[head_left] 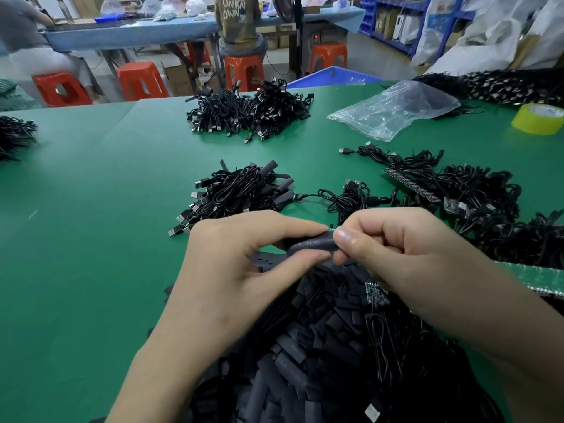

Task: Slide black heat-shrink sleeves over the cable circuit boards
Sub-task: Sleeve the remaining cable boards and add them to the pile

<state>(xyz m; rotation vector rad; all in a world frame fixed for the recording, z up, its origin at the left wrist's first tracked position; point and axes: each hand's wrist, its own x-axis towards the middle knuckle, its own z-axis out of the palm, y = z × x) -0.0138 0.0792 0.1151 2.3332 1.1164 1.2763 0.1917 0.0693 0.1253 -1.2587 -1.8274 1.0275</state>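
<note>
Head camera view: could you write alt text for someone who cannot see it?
A left hand and a right hand pinch a black heat-shrink sleeve between them above a green table. Below them lies a heap of loose sleeves; bundles of black USB cables lie beyond, with a clear plastic bag and a yellow tape roll farther right.

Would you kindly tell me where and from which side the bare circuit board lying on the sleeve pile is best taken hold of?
Probably by its long edges, from above: the circuit board lies flat, face up, on the sleeve pile, with its edges exposed.
</note>
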